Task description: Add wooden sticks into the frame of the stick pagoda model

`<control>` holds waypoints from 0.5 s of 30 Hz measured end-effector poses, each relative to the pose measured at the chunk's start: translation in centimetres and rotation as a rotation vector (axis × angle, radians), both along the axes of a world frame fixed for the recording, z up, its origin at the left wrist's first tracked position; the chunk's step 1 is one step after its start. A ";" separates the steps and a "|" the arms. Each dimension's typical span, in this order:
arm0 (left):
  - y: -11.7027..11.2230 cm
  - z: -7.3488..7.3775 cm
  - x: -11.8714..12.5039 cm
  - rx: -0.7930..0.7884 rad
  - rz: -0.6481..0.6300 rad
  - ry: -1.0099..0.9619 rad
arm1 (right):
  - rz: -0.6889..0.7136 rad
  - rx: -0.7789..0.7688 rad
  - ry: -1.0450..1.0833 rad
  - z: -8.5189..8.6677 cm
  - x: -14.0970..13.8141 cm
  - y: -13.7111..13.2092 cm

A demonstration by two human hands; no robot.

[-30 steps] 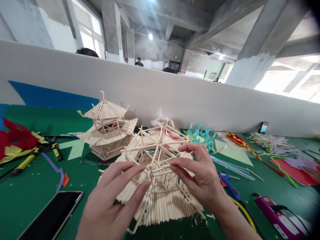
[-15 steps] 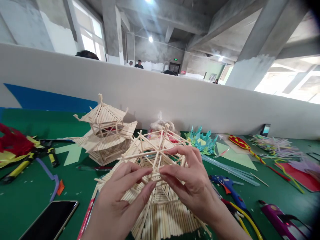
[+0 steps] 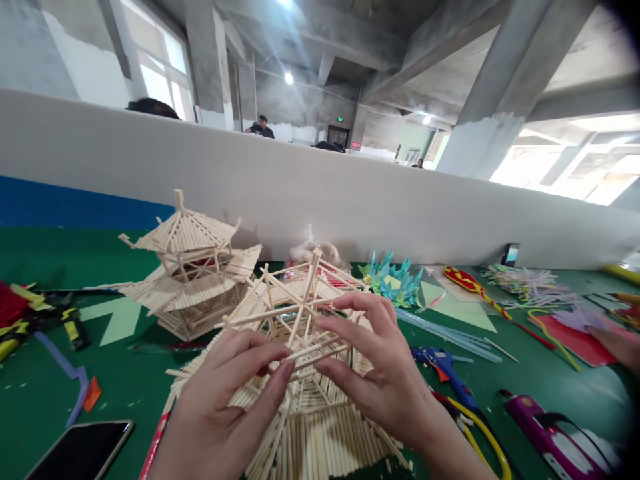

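A roof frame built of thin wooden sticks (image 3: 305, 400) lies on the green table (image 3: 125, 387) right in front of me. My left hand (image 3: 225, 407) rests on its left slope, thumb and fingers pinched on the sticks near the middle. My right hand (image 3: 375, 373) grips the frame's crossing sticks from the right, fingers curled over them. A finished two-tier stick pagoda (image 3: 187, 273) stands behind to the left, untouched.
A black phone (image 3: 80, 453) lies at the near left, with pliers (image 3: 45, 320) beyond it. A blue glue gun (image 3: 445, 370), a purple tool (image 3: 555, 433), teal paper shapes (image 3: 393, 277) and coloured straws (image 3: 525, 283) lie to the right. Another person's hand (image 3: 617, 347) shows at the right edge. A white partition (image 3: 350, 193) backs the table.
The view has shifted right and down, so the table's things sit further left. Both hands have closed in toward the middle of the stick frame and stayed on it.
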State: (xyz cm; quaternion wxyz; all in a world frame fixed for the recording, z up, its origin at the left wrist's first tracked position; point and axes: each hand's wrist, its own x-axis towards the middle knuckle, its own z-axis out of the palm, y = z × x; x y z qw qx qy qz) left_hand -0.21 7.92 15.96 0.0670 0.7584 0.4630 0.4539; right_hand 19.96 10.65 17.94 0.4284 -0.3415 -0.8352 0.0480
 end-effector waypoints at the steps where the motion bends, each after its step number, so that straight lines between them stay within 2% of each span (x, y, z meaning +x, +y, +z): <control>1: 0.1 -0.1 0.0 0.005 -0.002 0.010 | -0.016 -0.024 0.029 -0.3 0.5 0.1; 7: 0.6 -0.1 -0.2 0.032 -0.004 0.017 | -0.040 -0.147 0.155 -1.8 2.4 0.4; 15: 1.0 -0.5 -0.3 0.009 -0.053 -0.012 | -0.004 -0.144 0.195 -1.8 2.2 0.6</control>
